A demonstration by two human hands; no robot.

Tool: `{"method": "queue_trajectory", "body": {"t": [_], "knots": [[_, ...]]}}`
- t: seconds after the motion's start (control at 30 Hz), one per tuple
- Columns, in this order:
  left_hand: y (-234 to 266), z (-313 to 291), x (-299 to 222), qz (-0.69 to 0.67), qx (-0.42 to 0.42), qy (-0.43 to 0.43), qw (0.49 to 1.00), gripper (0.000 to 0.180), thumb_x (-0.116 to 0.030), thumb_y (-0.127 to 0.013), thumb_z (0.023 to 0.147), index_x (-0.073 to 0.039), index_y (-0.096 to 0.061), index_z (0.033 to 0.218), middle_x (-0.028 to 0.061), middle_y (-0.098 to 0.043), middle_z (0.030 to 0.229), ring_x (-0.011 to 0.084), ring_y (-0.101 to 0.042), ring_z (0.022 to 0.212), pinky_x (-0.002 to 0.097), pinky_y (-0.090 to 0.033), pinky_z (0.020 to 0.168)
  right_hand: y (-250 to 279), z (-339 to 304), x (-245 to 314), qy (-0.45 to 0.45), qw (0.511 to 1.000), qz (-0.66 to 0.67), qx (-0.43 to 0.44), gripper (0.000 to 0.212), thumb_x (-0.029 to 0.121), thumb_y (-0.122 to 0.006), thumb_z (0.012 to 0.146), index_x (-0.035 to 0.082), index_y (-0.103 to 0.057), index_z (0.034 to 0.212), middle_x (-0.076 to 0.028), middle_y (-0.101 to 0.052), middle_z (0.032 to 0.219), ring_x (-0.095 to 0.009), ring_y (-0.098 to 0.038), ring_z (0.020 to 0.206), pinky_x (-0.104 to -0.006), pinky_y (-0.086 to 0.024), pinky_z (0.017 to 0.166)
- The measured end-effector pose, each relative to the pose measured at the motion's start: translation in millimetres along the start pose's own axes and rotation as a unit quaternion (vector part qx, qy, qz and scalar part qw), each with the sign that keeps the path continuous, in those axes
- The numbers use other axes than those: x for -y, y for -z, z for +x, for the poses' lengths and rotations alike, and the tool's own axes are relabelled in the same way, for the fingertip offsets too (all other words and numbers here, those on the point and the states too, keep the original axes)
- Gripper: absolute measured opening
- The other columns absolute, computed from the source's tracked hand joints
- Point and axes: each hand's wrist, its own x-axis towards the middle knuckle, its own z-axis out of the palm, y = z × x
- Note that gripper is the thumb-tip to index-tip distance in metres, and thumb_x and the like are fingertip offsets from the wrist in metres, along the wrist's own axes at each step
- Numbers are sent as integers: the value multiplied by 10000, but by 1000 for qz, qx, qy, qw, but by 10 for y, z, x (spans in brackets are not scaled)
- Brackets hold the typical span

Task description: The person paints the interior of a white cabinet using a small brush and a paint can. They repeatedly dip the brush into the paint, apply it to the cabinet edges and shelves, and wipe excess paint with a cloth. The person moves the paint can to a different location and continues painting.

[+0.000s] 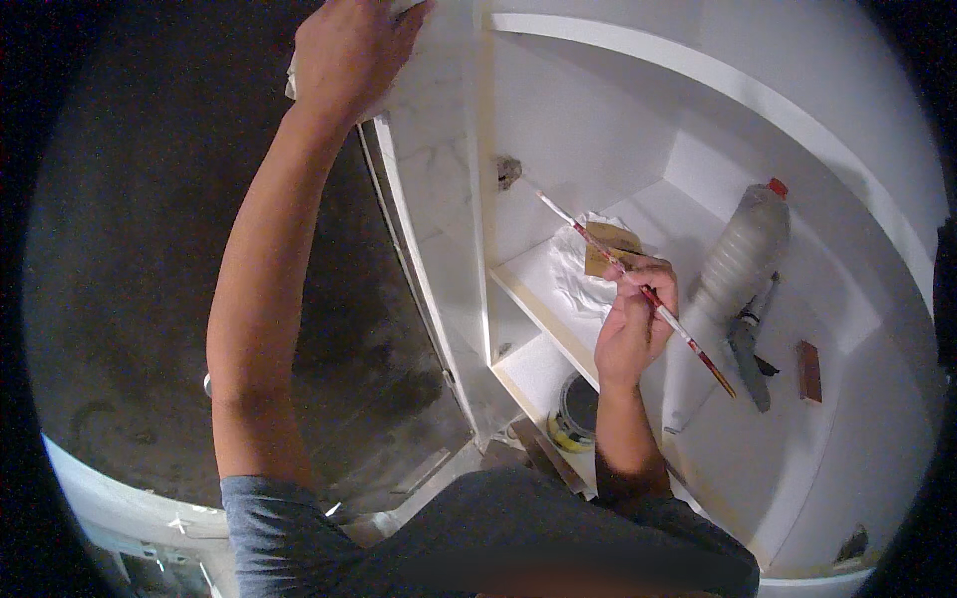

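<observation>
My right hand [638, 314] is closed around a thin paintbrush [688, 344] with a red and white stained shaft. It slants from upper left to lower right, its pale end near a dark hole [508, 172] in the white wall of the shelf unit. My left arm reaches to the top of the view, where my left hand [351, 55] rests by the upper edge of a marbled panel [434, 179]. The fingers are mostly cut off or hidden; bits of something white show beside them. Beyond my right hand, a brown square sheet [610, 247] lies on crumpled white cloth or paper [578, 274].
On the shelf [738, 468] lie a clear plastic bottle [738, 244] with a red cap, a grey-handled tool [746, 359] and a small red-brown block [809, 372]. A dark-mouthed bucket [575, 414] stands on the lower shelf. Dark floor [140, 299] spreads to the left.
</observation>
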Motion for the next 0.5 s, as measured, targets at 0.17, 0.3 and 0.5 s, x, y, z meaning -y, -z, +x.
{"method": "queue_trajectory", "body": {"t": [0.17,0.3,0.5], "knots": [[-204,69,116,5,25,-94,995,232,-240,-698,880,-51,-685,1013,104,-685,1024,326,-592,1068,454,-444,946,-3,-5,-1,12,1000,15,6,84,-22,-512,887,14,-537,958,-123,-529,1027,-228,-584,916,-350,-479,890],[-256,41,103,36,15,-70,997,211,-242,-707,881,-79,-689,1013,87,-688,1036,315,-583,1074,477,-403,958,-39,13,53,17,1000,17,-2,102,-24,-488,880,11,-531,966,-132,-527,1030,-228,-583,917,-353,-477,888],[-229,73,75,-2,39,-60,997,193,-236,-726,868,-110,-696,1011,81,-694,1007,301,-588,1062,483,-372,969,1,15,27,23,1000,10,10,108,-12,-482,896,10,-536,987,-137,-527,1034,-229,-585,916,-345,-475,885]]}}
